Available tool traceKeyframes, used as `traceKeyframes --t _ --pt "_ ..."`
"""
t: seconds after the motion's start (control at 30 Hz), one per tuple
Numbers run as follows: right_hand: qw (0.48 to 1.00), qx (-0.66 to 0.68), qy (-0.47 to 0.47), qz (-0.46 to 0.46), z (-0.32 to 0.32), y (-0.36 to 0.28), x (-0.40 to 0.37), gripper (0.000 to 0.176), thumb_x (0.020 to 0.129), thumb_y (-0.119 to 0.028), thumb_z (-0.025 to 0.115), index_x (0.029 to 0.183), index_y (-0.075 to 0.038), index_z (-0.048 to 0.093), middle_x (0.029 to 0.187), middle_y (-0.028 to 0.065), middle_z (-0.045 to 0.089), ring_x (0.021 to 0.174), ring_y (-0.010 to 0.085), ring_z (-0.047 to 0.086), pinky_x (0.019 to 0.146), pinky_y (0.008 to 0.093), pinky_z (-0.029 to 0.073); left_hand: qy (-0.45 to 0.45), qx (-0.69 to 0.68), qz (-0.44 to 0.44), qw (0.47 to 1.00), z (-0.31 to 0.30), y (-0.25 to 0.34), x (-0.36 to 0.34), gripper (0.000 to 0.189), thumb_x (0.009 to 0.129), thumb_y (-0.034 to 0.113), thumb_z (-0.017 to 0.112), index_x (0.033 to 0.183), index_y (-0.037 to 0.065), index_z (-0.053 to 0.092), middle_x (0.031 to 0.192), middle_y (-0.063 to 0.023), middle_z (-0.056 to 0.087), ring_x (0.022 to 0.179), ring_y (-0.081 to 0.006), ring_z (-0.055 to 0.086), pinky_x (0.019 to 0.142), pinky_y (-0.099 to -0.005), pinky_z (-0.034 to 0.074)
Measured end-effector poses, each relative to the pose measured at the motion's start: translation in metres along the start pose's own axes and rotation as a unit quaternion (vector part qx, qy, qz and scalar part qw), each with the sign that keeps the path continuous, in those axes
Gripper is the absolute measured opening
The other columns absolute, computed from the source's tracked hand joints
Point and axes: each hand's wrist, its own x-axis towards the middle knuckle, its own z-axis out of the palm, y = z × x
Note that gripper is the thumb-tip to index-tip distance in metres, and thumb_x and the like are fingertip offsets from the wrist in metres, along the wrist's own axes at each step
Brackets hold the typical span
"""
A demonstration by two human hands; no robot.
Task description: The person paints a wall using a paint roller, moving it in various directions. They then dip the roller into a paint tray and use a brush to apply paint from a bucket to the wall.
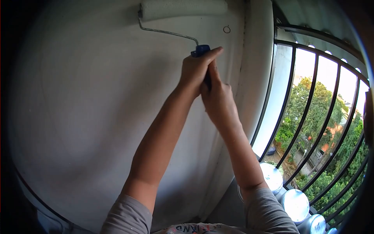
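A paint roller with a white sleeve (pixel 183 9) lies against the upper part of a pale wall (pixel 97 78). From its left end a thin metal frame (pixel 167 32) bends down to a blue handle (pixel 202 49). Wrapped round the handle just below its top is my left hand (pixel 196 70), its thumb pointing up to the right. My right hand (pixel 219 97) grips the handle's lower part, below and right of the left one. Between the two hands a dark stretch of the handle shows.
To the right, black metal railing bars (pixel 315 89) stand before trees and a path outside. Several shiny round lidded containers (pixel 295 205) stand at the lower right by the railing. A small drawn circle (pixel 226 29) marks the wall near its corner.
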Motion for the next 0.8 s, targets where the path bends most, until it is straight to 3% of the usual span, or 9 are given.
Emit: traceKeyframes --t 0.17,0.27,0.33,0.4,0.43,0.57,0.67,0.73,0.8 --pt "0.991 0.043 -0.127 0.014 0.003 -0.007 -0.092 0.076 0.088 -0.013 0.052 0.145 -0.002 0.003 0.071 0.0280 0.061 0.065 0.0425 0.062 0.055 0.0449 0.052 0.006 -0.023 -0.130 0.991 -0.045 -0.042 -0.093 0.038 0.076 0.040 0.075 0.072 0.008 0.055 0.067 0.0026 0.050 0.058 -0.0071 0.047 0.051 -0.0252 0.037" --pt "0.944 0.192 -0.247 0.103 -0.014 -0.004 -0.134 0.072 0.088 -0.016 0.057 0.145 -0.004 0.015 0.084 0.0280 0.063 0.067 0.0397 0.064 0.058 0.0413 0.053 0.075 -0.018 -0.118 0.990 -0.061 -0.062 -0.170 0.033 0.083 0.035 0.069 0.071 0.008 0.054 0.062 0.0024 0.049 0.051 -0.0072 0.046 0.047 -0.0263 0.037" --pt "0.898 0.180 -0.401 0.004 -0.043 0.006 -0.128 0.051 0.090 -0.006 0.054 0.138 -0.003 0.038 0.081 0.0150 0.067 0.067 0.0228 0.068 0.061 0.0325 0.056 0.070 -0.056 -0.162 0.983 -0.080 -0.066 -0.208 0.033 0.085 0.033 0.067 0.071 0.008 0.053 0.058 0.0010 0.047 0.043 -0.0082 0.044 0.044 -0.0279 0.037" --pt "0.953 0.118 -0.266 -0.085 -0.060 0.025 -0.085 0.034 0.088 -0.001 0.054 0.122 0.001 0.054 0.082 0.0116 0.067 0.072 0.0167 0.067 0.059 0.0288 0.057 0.076 -0.102 -0.187 0.974 -0.083 -0.066 -0.225 0.033 0.086 0.033 0.066 0.071 0.008 0.052 0.056 0.0002 0.046 0.040 -0.0089 0.042 0.043 -0.0286 0.037" --pt "0.953 0.213 -0.207 0.049 -0.060 0.038 -0.053 0.028 0.088 0.001 0.052 0.115 0.001 0.057 0.083 0.0096 0.066 0.065 0.0151 0.066 0.055 0.0273 0.056 0.082 -0.104 -0.198 0.971 -0.083 -0.064 -0.233 0.032 0.086 0.033 0.066 0.072 0.008 0.051 0.056 -0.0002 0.045 0.039 -0.0097 0.043 0.043 -0.0290 0.038" --pt "0.996 0.031 0.083 0.005 -0.057 0.038 0.093 0.025 0.087 -0.010 0.057 0.111 -0.008 0.065 0.079 0.0067 0.068 0.058 0.0106 0.064 0.056 0.0228 0.052 0.090 -0.079 -0.199 0.973 -0.092 -0.061 -0.247 0.031 0.086 0.032 0.065 0.074 0.007 0.051 0.056 -0.0011 0.046 0.038 -0.0108 0.044 0.044 -0.0291 0.040" --pt "0.992 -0.033 0.111 -0.040 -0.042 0.053 0.150 0.027 0.087 -0.016 0.057 0.112 -0.009 0.065 0.081 0.0094 0.069 0.059 0.0136 0.066 0.060 0.0291 0.054 0.078 -0.104 -0.219 0.967 -0.100 -0.055 -0.254 0.032 0.086 0.032 0.065 0.074 0.007 0.051 0.056 -0.0012 0.046 0.039 -0.0106 0.045 0.045 -0.0291 0.040" --pt "0.977 -0.167 0.124 -0.052 -0.035 0.047 0.160 0.027 0.089 -0.025 0.049 0.099 -0.009 0.068 0.094 0.0147 0.068 0.084 0.0318 0.066 0.076 0.0431 0.053 0.075 -0.104 -0.219 0.967 -0.106 -0.051 -0.257 0.032 0.086 0.033 0.066 0.074 0.007 0.051 0.056 -0.0013 0.047 0.039 -0.0105 0.045 0.045 -0.0290 0.041" --pt "0.962 -0.241 0.114 -0.055 -0.034 0.056 0.171 0.028 0.089 -0.026 0.047 0.095 -0.009 0.068 0.094 0.0144 0.067 0.087 0.0330 0.065 0.076 0.0436 0.053 0.071 -0.104 -0.222 0.967 -0.105 -0.057 -0.251 0.032 0.085 0.033 0.067 0.074 0.007 0.051 0.057 -0.0013 0.047 0.039 -0.0104 0.045 0.045 -0.0290 0.041"
